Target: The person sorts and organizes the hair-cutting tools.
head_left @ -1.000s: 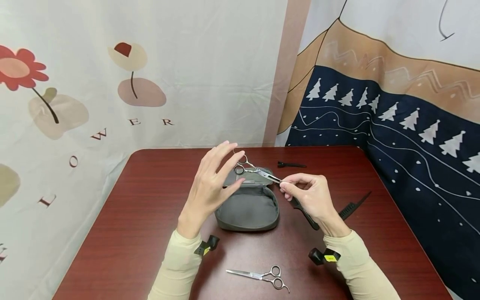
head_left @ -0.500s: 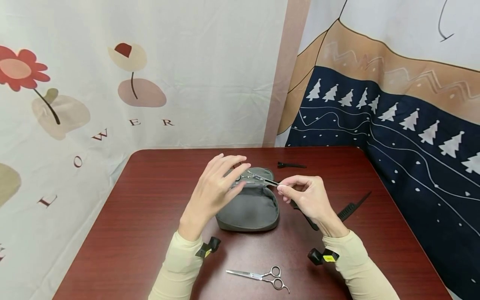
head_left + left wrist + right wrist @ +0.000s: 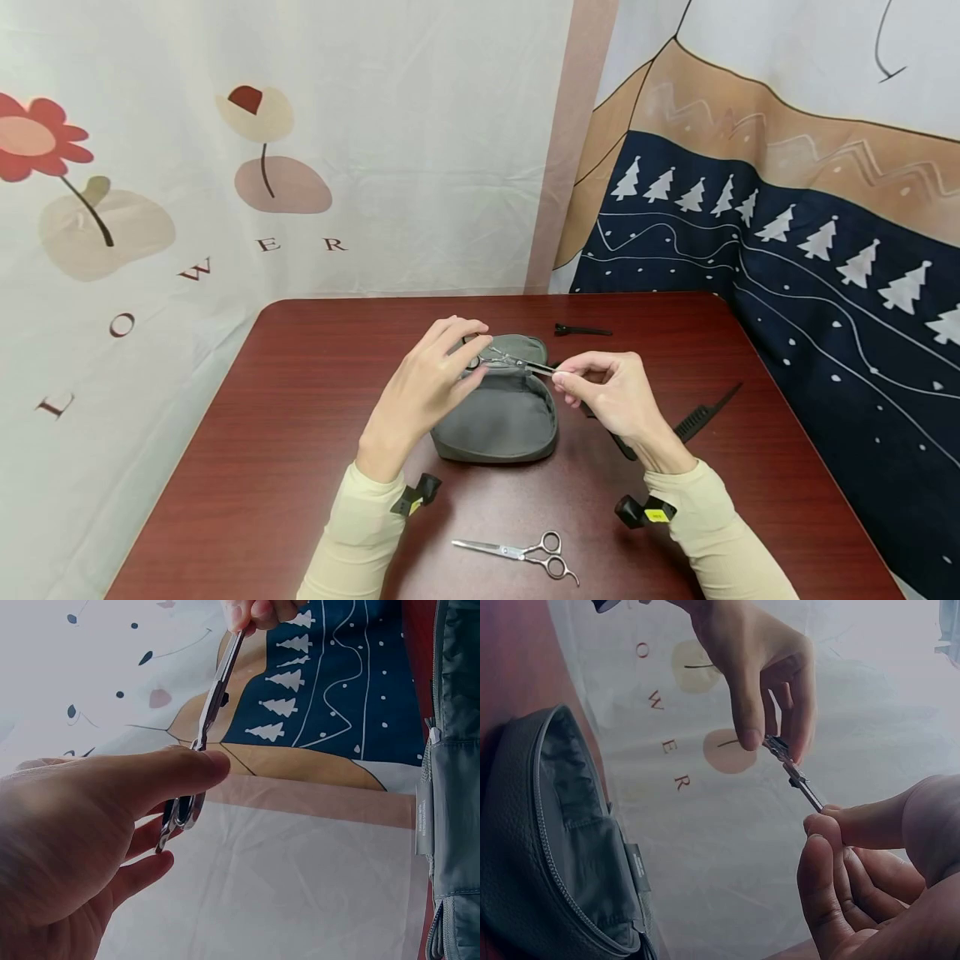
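Over the grey zip case (image 3: pixel 495 425), which lies unzipped with its lid folded back, both my hands hold one pair of silver scissors (image 3: pixel 517 360) in the air. My right hand (image 3: pixel 615 392) pinches the blade tips between thumb and fingers. At the other end, my left hand (image 3: pixel 427 387) has its thumb and fingers around the finger rings (image 3: pixel 184 810), partly covering them. The right wrist view shows the same scissors (image 3: pixel 801 784) stretched between the two hands. A second pair of silver scissors (image 3: pixel 517 556) lies on the table near me, blades pointing left.
A black hair clip (image 3: pixel 583 330) lies toward the table's back edge. To the right is a black comb (image 3: pixel 705 417) with a pointed end. Another black item (image 3: pixel 622 446) sits partly hidden under my right hand. Printed curtains (image 3: pixel 420 167) hang behind the red-brown table (image 3: pixel 300 417).
The held scissors have come down slightly and lie flatter. My left hand has lowered and closed its thumb and fingers onto the rings. The right hand keeps its pinch nearly in place.
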Available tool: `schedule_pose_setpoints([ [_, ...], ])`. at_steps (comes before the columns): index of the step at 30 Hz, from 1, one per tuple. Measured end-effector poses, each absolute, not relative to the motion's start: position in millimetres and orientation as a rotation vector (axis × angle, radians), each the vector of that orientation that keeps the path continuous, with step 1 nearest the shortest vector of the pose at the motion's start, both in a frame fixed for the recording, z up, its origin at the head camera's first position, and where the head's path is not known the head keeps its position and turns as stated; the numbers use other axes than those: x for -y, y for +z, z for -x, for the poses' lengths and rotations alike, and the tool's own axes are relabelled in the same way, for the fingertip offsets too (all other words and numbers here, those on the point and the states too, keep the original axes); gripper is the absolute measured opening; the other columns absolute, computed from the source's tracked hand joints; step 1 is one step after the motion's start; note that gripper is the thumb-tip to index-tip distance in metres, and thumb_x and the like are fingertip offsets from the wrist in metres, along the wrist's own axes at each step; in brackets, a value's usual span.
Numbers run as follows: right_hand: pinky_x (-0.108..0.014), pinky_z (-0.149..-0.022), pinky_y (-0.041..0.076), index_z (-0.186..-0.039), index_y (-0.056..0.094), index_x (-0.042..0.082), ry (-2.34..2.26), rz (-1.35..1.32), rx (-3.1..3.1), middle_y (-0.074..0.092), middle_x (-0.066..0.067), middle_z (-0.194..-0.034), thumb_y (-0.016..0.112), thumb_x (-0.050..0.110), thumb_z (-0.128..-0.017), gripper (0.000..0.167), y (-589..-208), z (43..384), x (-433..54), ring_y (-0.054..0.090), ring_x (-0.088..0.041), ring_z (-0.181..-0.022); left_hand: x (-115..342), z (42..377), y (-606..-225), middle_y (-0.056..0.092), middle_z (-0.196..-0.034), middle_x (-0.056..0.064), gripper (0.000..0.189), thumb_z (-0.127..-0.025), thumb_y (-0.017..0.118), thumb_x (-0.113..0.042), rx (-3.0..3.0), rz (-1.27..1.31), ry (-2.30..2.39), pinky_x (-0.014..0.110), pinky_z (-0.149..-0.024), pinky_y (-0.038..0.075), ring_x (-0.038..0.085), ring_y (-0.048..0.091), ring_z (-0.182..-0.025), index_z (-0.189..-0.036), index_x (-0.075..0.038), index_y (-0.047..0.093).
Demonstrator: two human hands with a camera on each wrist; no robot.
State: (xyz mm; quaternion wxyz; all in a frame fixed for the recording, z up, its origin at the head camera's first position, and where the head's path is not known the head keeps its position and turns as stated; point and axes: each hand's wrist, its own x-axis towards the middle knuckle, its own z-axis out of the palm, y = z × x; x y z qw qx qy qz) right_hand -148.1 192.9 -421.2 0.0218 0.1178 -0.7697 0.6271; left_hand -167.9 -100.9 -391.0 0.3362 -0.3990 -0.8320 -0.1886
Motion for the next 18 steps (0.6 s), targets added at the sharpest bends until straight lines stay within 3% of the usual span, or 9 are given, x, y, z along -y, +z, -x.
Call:
schedule_pose_setpoints([
  [8, -0.03, -0.063, 0.066, -0.102, 0.085, -0.004, 1.966, -0.365, 2.399, 0.081, -0.018, -0.083, 0.087, 0.003, -0.097, 0.009, -420.0, 150.2, -193.4, 0.073, -0.012, -0.066, 102.6, 167.9, -392.1, 0.076, -0.13, 0.012, 0.047, -0.081, 0.097, 0.004, 2.211, 1.054, -0.496, 0.039, -0.104, 0.065, 0.031, 0.07, -0.124, -0.123, -0.005, 0.08],
  [18, -0.031, -0.063, 0.067, -0.102, 0.084, -0.005, 1.982, -0.36, 2.423, 0.082, -0.012, -0.082, 0.087, 0.004, -0.097, 0.011, -420.4, 151.2, -194.9, 0.073, -0.014, -0.066, 104.6, 168.1, -394.1, 0.076, -0.128, 0.011, 0.047, -0.08, 0.098, 0.004, 2.227, 1.062, -0.475, 0.038, -0.099, 0.066, 0.03, 0.069, -0.12, -0.122, -0.006, 0.08],
])
